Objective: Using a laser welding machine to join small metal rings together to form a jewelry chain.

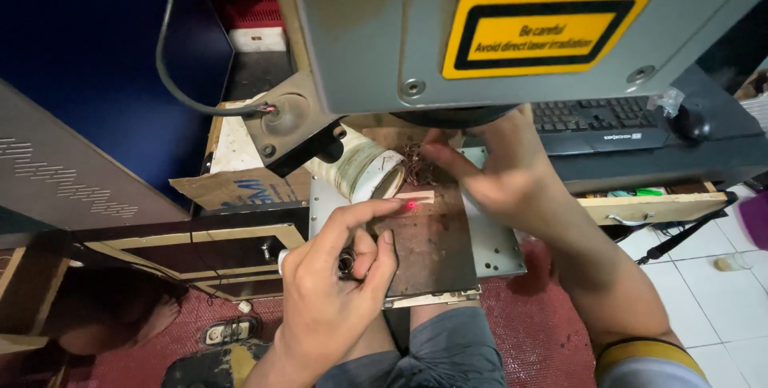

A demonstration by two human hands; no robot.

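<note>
My left hand (pixel 332 280) is curled around a small metal ring (pixel 346 262), its index finger stretched out to a red light dot (pixel 411 206) on the dark, worn work plate (pixel 436 260). A pale little strip (pixel 416 196) lies just beyond the dot. My right hand (pixel 504 176), blurred, reaches under the grey machine head (pixel 376 44) with fingers spread, touching a heap of small brownish metal pieces (pixel 414 166). It holds nothing that I can see.
A white cylinder (pixel 364 170) lies on its side left of the heap. The dark plate rests on a grey metal base (pixel 500 248). A black keyboard (pixel 596 116) and mouse (pixel 692 122) sit at the right, a cable (pixel 172 76) and cardboard (pixel 240 188) at the left.
</note>
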